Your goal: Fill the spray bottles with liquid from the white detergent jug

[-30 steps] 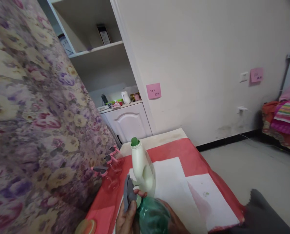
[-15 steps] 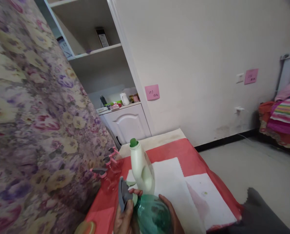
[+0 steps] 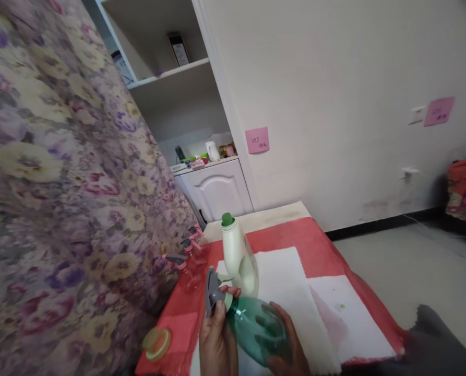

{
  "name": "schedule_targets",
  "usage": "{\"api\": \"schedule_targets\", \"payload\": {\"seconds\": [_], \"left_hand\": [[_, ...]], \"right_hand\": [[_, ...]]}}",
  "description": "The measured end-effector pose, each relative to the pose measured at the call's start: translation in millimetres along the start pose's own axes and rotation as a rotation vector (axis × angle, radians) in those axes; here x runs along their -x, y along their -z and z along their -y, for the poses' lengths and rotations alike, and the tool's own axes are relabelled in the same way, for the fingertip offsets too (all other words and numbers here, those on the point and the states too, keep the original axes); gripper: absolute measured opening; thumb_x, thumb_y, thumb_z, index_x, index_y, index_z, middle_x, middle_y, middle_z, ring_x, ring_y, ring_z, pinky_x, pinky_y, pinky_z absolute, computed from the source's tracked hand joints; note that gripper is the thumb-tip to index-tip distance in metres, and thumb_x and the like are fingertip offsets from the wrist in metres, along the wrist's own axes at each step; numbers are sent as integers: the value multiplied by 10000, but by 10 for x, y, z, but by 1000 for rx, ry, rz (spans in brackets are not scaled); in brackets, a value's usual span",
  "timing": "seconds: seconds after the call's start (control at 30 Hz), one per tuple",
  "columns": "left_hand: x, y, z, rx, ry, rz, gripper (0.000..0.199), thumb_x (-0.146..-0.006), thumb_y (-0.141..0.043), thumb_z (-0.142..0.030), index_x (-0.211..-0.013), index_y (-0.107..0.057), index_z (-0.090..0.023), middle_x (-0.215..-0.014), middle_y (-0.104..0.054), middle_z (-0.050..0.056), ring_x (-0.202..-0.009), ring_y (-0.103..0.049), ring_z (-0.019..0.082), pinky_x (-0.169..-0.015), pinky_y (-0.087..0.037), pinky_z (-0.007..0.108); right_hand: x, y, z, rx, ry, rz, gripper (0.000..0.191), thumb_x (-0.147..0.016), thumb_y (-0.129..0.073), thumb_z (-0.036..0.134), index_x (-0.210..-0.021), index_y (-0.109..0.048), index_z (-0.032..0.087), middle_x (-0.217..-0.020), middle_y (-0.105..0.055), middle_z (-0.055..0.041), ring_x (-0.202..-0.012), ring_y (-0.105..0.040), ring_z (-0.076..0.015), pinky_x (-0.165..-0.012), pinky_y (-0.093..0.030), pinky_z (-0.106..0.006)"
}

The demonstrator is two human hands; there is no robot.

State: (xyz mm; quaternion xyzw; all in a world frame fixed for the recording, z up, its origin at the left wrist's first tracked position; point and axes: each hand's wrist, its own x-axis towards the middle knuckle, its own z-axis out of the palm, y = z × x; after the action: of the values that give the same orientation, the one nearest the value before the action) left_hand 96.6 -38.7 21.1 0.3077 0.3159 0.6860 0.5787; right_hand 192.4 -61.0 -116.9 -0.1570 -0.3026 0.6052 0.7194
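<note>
A green see-through spray bottle [image 3: 256, 325] lies tilted between my two hands, its grey trigger head pointing up and left. My left hand [image 3: 218, 331] pinches the pale collar and base of that spray head. Around the bottle's round body wraps my right hand [image 3: 291, 339], its fingers partly seen through the plastic. Just beyond stands a pale green jug [image 3: 236, 256] with a handle and a dark green cap at its mouth. Several clear spray bottles [image 3: 191, 263] with pink and grey heads stand at the table's left edge.
White sheets [image 3: 283, 277] lie on the red tablecloth [image 3: 283, 235]. A small round yellowish lid or jar [image 3: 157, 343] sits at the near left. A flowered curtain [image 3: 80, 209] hangs along the left side, and a white cabinet [image 3: 217, 190] stands behind the table.
The camera view has shifted, so the table appears farther right and slightly higher. Both hands still hold the green spray bottle, now seen more fully. The yellowish round item shows whole.
</note>
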Motion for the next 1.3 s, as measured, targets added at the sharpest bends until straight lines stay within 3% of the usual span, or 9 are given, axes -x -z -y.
{"api": "schedule_targets", "payload": {"seconds": [0.1,0.27,0.33,0.43,0.57,0.7,0.83,1.07,1.3], "left_hand": [[-10,-4,1,2,-3,7,342,-742,-765,-365,-1039,-699,-210,-974,-698,27,-941,-666,162,-895,-533,259],[-2,7,4,6,43,43,352,-711,-789,-352,-1014,-714,-188,-911,-709,42,-887,-688,199,-900,-547,338],[-3,6,0,13,52,49,330,-721,-782,-351,-995,-720,-177,-915,-711,49,-890,-688,202,-888,-553,336],[-32,15,-14,9,18,11,326,-735,-773,-357,-1007,-716,-185,-936,-709,44,-875,-684,180,-845,-563,295],[-84,43,-39,-4,-59,-62,344,-736,-780,-349,-1041,-703,-210,-960,-707,20,-891,-683,149,-844,-554,238],[-90,62,-69,-13,-27,3,339,-779,-742,-351,-1084,-690,-214,-1036,-709,38,-1012,-668,180,-907,-534,262],[-111,109,-134,-56,-97,45,315,-800,-723,-312,-1099,-690,-220,-1086,-701,42,-1101,-622,176,-965,-493,264],[-162,174,-397,-60,-183,36,295,-760,-754,-261,-1047,-696,-230,-1024,-691,8,-938,-648,136,-878,-536,240],[-138,110,-831,-39,-394,-80,291,-681,-826,-257,-934,-692,-208,-949,-699,-11,-911,-645,126,-881,-517,216]], "right_hand": [[-14,73,-83,-17,-51,28,1008,-488,-884,558,-1362,-439,322,-1329,-589,-116,-1208,-555,-373,-976,-462,-533],[-76,111,-131,-160,-283,168,770,-611,-729,708,-1252,-562,315,-1232,-660,-115,-1017,-668,-358,-756,-553,-547],[-71,71,-100,-195,-237,160,742,-618,-752,660,-1242,-570,301,-1246,-652,-115,-1055,-656,-351,-834,-529,-551],[-23,9,-25,-135,-47,55,797,-576,-815,583,-1262,-543,281,-1278,-627,-118,-1179,-585,-356,-985,-446,-540],[29,12,54,42,18,-21,881,-520,-890,491,-1284,-497,299,-1277,-613,-119,-1141,-595,-346,-924,-492,-494],[12,64,59,85,30,-21,869,-523,-878,523,-1278,-496,325,-1259,-614,-106,-1091,-611,-336,-869,-512,-469],[-9,129,33,34,-33,-25,857,-519,-868,535,-1273,-502,352,-1288,-590,-83,-1123,-593,-348,-851,-505,-465],[-27,240,47,-78,-105,-40,741,-606,-811,517,-1273,-539,340,-1257,-628,-73,-1142,-597,-351,-916,-465,-494],[-23,273,121,-144,-191,-135,564,-709,-786,433,-1230,-605,313,-1243,-652,-72,-1155,-608,-326,-981,-435,-493]]}}
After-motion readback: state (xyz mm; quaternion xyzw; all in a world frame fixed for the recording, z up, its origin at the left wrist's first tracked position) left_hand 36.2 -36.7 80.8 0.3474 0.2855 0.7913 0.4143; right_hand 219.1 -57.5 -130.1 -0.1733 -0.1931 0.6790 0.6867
